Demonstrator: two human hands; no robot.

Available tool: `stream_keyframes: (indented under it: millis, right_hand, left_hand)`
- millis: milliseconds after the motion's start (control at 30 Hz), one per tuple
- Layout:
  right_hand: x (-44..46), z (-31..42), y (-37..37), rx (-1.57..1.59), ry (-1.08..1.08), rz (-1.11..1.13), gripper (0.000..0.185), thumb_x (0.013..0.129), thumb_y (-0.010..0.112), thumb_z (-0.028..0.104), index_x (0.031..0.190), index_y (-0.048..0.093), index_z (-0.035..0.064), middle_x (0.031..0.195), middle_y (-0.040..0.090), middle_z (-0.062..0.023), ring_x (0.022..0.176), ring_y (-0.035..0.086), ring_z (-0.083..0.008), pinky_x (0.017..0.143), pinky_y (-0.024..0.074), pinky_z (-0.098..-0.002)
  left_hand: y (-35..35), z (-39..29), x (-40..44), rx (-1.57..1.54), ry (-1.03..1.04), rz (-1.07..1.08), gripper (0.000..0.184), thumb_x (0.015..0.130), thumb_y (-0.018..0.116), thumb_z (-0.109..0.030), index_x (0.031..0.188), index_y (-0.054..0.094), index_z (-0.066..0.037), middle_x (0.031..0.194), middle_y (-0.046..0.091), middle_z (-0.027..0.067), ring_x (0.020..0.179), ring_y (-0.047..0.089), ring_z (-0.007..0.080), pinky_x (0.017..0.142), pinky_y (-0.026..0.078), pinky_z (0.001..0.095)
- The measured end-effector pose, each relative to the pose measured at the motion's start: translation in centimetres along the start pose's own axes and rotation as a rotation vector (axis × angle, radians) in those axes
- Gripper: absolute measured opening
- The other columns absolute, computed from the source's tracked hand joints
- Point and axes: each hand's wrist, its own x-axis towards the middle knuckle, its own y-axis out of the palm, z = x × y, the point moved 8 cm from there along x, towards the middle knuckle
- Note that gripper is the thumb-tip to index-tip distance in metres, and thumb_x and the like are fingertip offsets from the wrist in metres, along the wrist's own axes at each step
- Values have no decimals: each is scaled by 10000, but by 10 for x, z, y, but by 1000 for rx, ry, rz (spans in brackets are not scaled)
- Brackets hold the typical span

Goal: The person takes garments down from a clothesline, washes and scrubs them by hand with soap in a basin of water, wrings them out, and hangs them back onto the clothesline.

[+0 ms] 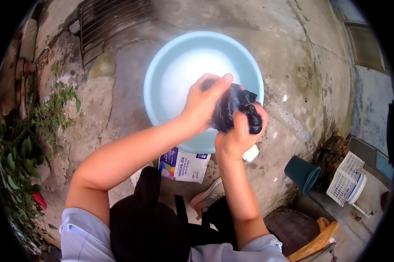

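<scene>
Above the near right part of the pale blue basin (150, 94), I hold a bunched black cloth (225, 111), wet and shiny. My left hand (204, 100) is clamped on its left side, thumb pointing up and away from me; my right hand (240, 131) is closed around the lower right of it, fingers curled over the folds. My hands are close together, with the cloth between them. White, sudsy water (192, 65) covers the basin's bottom.

The basin stands on a concrete floor (131, 109), grey-brown, cracked and blotched with damp stains, greenish in places. Just at the basin's near rim lies a white and purple printed packet (186, 166), and by its near right rim a small white object (251, 153) I can't make out. My shoe (209, 196) shows close to the packet.

Toward the floor's far left corner is a metal grating (112, 26); leafy plants (59, 109) grow along the left edge. Near the right edge I see a dark green bucket (299, 174), stacked bricks (334, 150) and a white slotted basket (345, 177), with a bluish wall (371, 102) beyond.
</scene>
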Motion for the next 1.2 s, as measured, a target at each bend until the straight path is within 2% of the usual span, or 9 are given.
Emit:
stream_keyframes:
  millis: [133,233,433,567,733,900,967,1100,1200]
  right_hand:
    - [-2,34,39,-351,-537,415,331,609,617,-128,891,544,29,1043,595,-202,1064,621,-390,927,492,-471]
    - [-16,53,67,-486,-758,670,270,533,661,-72,767,607,53,905,628,-136,904,656,-353,828,539,-458]
    - [-40,57,80,-492,-921,1095,256,525,676,52,764,593,87,846,617,-101,791,644,-311,746,545,-449]
    - [-66,53,79,-489,-1040,1265,260,512,640,223,739,567,120,813,596,-70,756,628,-281,714,544,-393]
    - [-91,19,63,-453,-992,1539,121,592,616,202,619,534,117,714,518,-33,669,526,-225,652,478,-360]
    - [-115,-23,55,-558,-933,1884,116,647,616,206,592,566,117,698,544,-12,683,550,-203,606,435,-349]
    - [-140,-52,40,-664,-1092,2169,148,683,615,202,579,554,117,686,541,1,676,550,-199,618,444,-345]
    - [-134,-63,39,-606,-1064,2064,133,704,620,199,613,579,111,721,556,-2,679,553,-208,612,459,-346]
    - [-66,-25,59,-318,-901,1399,84,690,663,127,743,619,79,836,605,-64,748,597,-244,697,537,-383]
  left_hand:
    - [-6,7,5,12,-269,-52,201,905,657,-258,924,530,-104,819,586,33,717,593,147,663,508,318]
    - [6,2,-9,98,-529,99,218,864,687,-298,845,544,-134,776,586,23,686,586,129,619,488,301]
    - [5,13,-2,500,-681,248,283,860,692,-324,969,599,-80,831,598,39,739,564,145,664,450,316]
    - [-1,27,3,930,-713,375,216,884,663,-325,890,619,-114,838,564,26,728,487,164,690,418,334]
    - [-4,45,7,1618,-474,683,178,856,589,-223,874,619,-49,689,555,78,667,487,217,662,429,352]
    - [-33,54,7,1781,-566,505,183,860,545,-171,940,639,-37,818,668,188,757,628,325,714,488,425]
    - [-34,50,15,1863,-334,443,175,877,533,-166,934,634,-35,817,669,187,750,625,346,718,492,437]
    - [-52,45,25,1876,-380,344,182,896,555,-204,876,607,-31,769,649,150,697,612,277,687,496,389]
    - [-70,-3,24,1144,-391,-74,249,892,586,-252,825,586,-12,711,581,91,659,545,195,644,456,326]
